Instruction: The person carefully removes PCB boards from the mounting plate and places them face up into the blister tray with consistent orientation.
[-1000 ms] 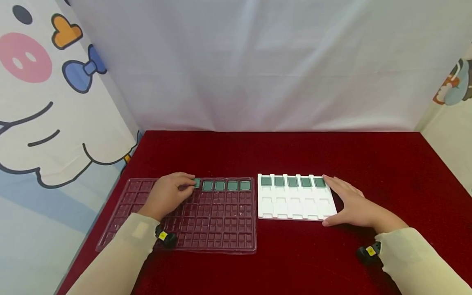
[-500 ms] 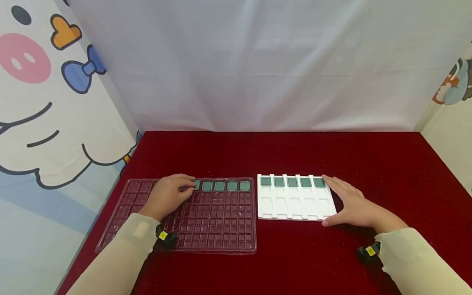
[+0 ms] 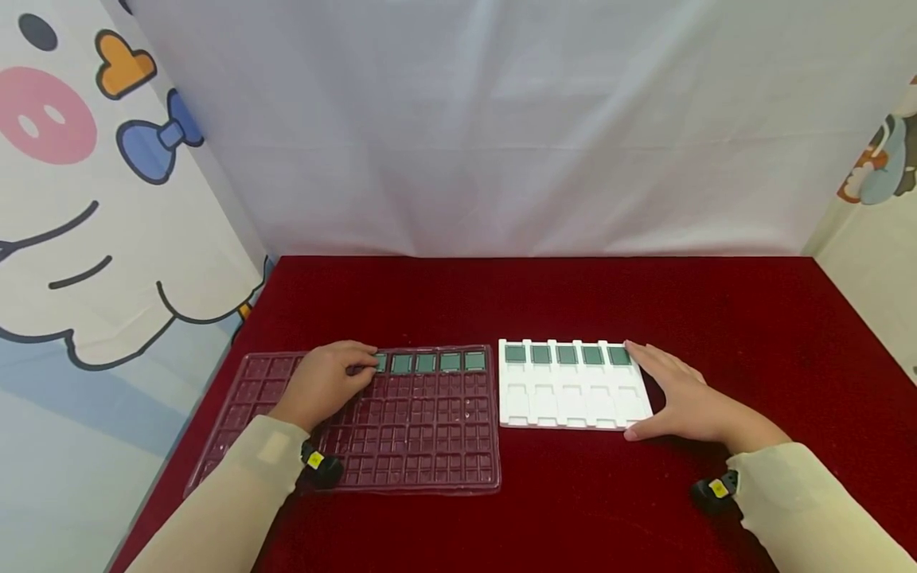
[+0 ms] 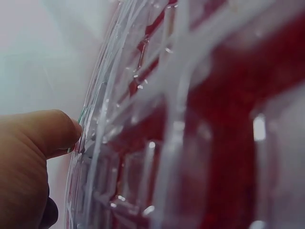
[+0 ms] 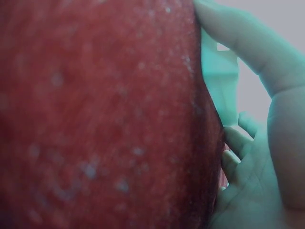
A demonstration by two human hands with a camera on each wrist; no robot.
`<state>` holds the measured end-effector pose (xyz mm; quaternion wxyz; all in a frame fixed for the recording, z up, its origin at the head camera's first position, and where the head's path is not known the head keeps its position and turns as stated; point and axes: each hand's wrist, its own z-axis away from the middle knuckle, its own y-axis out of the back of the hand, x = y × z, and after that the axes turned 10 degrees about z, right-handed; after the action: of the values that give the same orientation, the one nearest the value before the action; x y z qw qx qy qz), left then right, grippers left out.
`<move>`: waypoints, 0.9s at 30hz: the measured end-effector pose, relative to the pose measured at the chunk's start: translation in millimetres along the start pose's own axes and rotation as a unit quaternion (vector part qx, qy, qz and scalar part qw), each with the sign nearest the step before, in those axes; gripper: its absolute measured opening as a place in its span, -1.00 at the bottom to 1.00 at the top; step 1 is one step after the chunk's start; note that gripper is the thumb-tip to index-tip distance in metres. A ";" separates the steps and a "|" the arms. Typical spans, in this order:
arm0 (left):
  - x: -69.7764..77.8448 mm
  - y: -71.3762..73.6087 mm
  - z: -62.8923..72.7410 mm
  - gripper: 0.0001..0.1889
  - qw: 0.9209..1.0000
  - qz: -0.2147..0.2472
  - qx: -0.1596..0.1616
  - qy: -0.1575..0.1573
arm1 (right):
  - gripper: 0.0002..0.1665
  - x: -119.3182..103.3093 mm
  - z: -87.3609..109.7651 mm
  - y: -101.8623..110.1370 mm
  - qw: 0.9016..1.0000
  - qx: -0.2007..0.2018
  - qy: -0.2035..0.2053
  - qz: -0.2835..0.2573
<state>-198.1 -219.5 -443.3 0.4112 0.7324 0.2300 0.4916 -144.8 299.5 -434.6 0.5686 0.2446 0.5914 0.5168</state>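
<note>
In the head view my left hand [image 3: 325, 382] reaches over a clear plastic tray [image 3: 401, 489] of many small pockets. Its thumb and forefinger pinch a small green square chip [image 3: 381, 363] in the far row, partly hidden by the fingertips. Several more green chips [image 3: 450, 362] lie in the pockets to its right. My right hand [image 3: 680, 402] holds the right end of a white tray [image 3: 573, 390], thumb at the near corner and forefinger at the far one. Along that tray's far row sit several green chips [image 3: 566, 354]. The left wrist view shows the thumb [image 4: 57, 129] against the clear tray's edge.
Both trays lie side by side on a red cloth-covered table [image 3: 573, 509], a narrow gap between them. Behind the table hangs a white curtain [image 3: 537, 143]. A cartoon-printed sheet [image 3: 86, 199] covers the left side.
Both hands keep almost the same place and hold. The clear tray's left end has shifted very slightly, and the head view has moved a little.
</note>
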 end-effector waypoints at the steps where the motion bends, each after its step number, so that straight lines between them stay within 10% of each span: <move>1: -0.2 0.2 0.0 -0.77 1.000 0.000 -0.001 0.000 | 0.55 -0.3 0.0 0.0 1.000 0.000 0.000 0.000; 27: 7.8 3.7 -4.2 -0.78 1.000 -0.001 -0.014 -0.018 | 0.56 -1.5 0.5 1.2 1.000 -0.001 -0.001 0.001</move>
<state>-199.0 -214.2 -435.4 0.4257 0.7353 0.2162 0.4810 -144.3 298.7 -432.8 0.5686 0.2455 0.5901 0.5179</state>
